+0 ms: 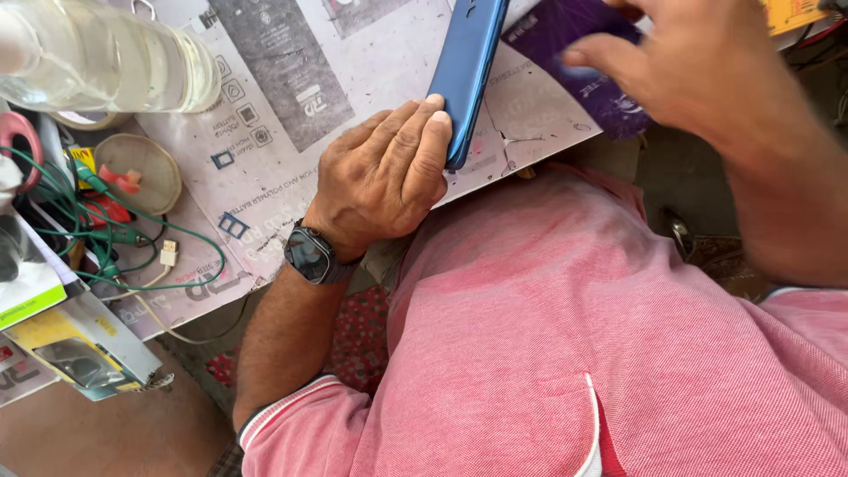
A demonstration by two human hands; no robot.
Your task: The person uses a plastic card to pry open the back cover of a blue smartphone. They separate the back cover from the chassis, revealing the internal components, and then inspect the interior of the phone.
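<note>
Two hands in view: left hand [386,172] clamps blue phone [466,75], its top cut off. Right hand [698,62], blurred, pinches purple cloth [587,66]; fingertips partly out of frame.

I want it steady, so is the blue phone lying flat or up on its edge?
On edge: the blue phone stands tilted on the printed sheet, braced by the left hand.

A clear plastic bottle [106,55] lies at the far left corner of the bench [371,79], which is covered in printed paper. Nearer, a small round dish [140,170] sits beside tangled green wires [132,238], with a yellow packet [71,349] at the near left edge
</note>
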